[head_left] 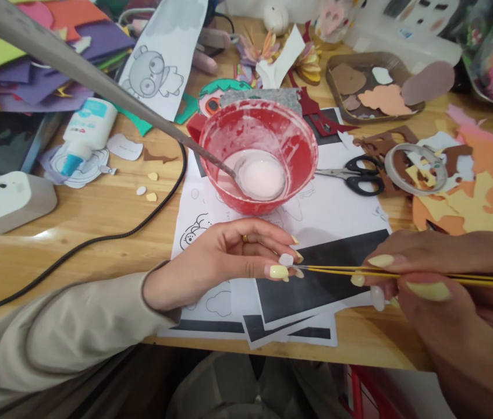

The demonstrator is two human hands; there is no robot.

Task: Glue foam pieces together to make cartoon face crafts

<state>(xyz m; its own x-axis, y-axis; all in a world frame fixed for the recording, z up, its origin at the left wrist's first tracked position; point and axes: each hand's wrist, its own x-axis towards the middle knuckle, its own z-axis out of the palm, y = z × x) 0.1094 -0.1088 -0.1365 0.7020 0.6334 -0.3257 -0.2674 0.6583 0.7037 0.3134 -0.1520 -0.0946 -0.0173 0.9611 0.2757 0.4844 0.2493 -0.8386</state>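
Note:
My left hand (224, 253) pinches a small white cut piece (286, 259) between thumb and fingertips, above printed paper. My right hand (460, 308) is closed around long yellow tweezers (337, 270). Their thin tips reach the white piece at my left fingertips; whether they grip it I cannot tell. Just beyond my hands stands a red bowl (259, 206), its inside smeared white, with pale liquid (262, 174) at the bottom. A long grey stick (141, 99) leans in it. Sheets with line drawings (220, 304) and black rectangles (307, 279) lie beneath my hands.
Black-handled scissors (360, 174) and a tape roll (416, 169) lie right of the bowl among foam scraps (468, 198). A tray (336, 93) of cut shapes sits behind. A glue bottle (91, 125), a black cable (141, 224) and a white power strip (14, 201) are at left.

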